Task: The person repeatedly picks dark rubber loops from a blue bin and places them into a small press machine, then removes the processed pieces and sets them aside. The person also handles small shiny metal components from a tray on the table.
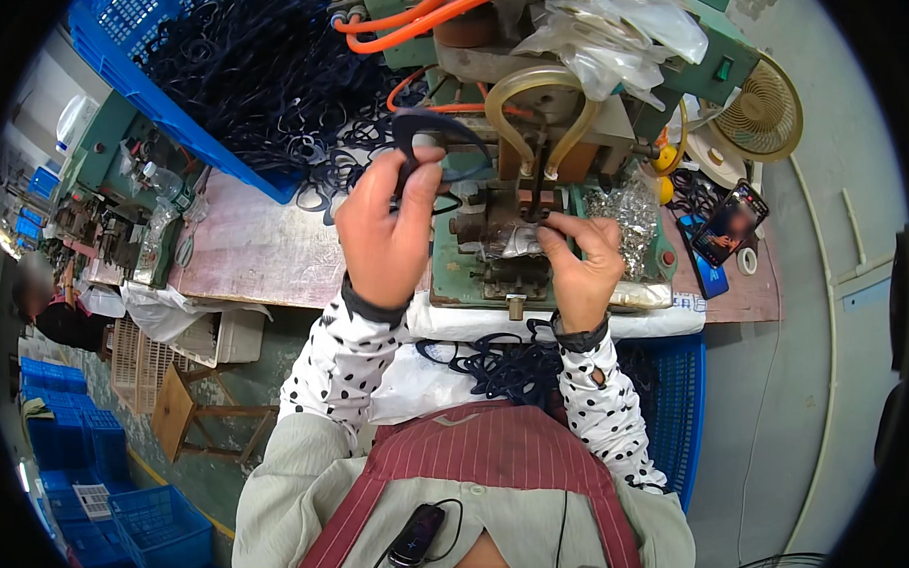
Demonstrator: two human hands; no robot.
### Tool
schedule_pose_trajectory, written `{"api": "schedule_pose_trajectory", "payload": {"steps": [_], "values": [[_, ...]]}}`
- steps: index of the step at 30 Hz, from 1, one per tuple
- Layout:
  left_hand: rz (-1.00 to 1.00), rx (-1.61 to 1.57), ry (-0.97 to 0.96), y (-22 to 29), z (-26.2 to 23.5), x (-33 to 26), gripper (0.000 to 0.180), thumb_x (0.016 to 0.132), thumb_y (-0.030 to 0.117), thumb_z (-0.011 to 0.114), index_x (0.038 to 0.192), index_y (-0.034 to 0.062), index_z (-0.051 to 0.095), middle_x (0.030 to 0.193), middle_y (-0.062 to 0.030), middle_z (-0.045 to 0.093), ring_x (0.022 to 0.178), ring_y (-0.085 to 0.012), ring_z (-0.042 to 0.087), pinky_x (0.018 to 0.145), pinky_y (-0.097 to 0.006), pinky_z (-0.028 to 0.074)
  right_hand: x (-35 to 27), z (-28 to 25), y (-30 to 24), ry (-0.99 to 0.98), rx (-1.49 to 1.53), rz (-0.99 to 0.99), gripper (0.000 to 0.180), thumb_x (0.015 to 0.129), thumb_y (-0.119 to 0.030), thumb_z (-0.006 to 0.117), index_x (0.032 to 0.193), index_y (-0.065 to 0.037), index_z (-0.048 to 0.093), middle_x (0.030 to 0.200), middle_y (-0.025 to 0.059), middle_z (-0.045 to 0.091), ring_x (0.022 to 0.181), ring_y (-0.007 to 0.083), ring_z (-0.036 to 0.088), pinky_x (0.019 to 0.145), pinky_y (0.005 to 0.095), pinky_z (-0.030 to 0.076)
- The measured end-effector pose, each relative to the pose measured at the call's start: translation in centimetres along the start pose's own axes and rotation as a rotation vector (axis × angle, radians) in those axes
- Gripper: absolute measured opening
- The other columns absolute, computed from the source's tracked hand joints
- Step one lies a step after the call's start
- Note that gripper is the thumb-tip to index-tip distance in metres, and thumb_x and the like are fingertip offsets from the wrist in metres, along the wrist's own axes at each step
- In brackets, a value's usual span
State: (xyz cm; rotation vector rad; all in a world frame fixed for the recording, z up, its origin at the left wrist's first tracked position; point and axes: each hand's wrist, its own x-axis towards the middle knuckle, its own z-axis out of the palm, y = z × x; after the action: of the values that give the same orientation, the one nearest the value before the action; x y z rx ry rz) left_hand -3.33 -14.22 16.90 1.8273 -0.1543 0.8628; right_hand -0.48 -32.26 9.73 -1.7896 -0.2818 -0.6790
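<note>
My left hand (388, 227) pinches a dark navy looped strap-like piece (412, 124) and holds it up to the left of the press head. The loop is slightly blurred. My right hand (587, 269) is at the working point of a green-based press machine (449, 289), its thumb and forefinger pressed together beside the metal tooling (497, 225). Whatever lies between those fingertips is too small to make out. Just right of this hand, a clear plastic bag (632, 210) holds many small shiny metal parts.
A blue crate (204, 140) heaped with navy loops (252, 62) stands back left. More loops (512, 371) lie below the table edge, beside another blue crate (688, 422). Orange hoses (413, 24) cross above. At right are a phone (732, 226) and a fan (761, 106). A person (58, 315) sits far left.
</note>
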Motion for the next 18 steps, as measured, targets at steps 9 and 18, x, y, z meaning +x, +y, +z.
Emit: {"api": "schedule_pose_trajectory", "payload": {"steps": [9,18], "values": [[-0.04,-0.107,-0.023,-0.3,0.1,0.6,0.016,0.095,0.012,0.062,0.101,-0.0024,0.064,0.085,-0.0046,0.067,0.074,-0.0094,0.063,0.066,-0.023,0.049,-0.3,-0.1,0.7,-0.024,0.034,0.067,0.017,0.07,-0.004,0.073,0.088,-0.006,0.073,0.082,0.0053,0.067,0.084,0.0214,0.055,0.081,0.0336,0.042],[-0.038,-0.106,-0.031,-0.5,-0.1,0.6,0.017,0.094,0.012,0.062,0.103,-0.0027,0.064,0.087,-0.006,0.067,0.075,-0.0107,0.063,0.068,-0.024,0.05,-0.2,1.5,0.0,-0.028,0.25,0.189,0.048,0.071,-0.003,0.072,0.115,-0.001,0.053,0.085,0.0087,0.07,0.087,0.0223,0.06,0.087,0.0326,0.043]]}}
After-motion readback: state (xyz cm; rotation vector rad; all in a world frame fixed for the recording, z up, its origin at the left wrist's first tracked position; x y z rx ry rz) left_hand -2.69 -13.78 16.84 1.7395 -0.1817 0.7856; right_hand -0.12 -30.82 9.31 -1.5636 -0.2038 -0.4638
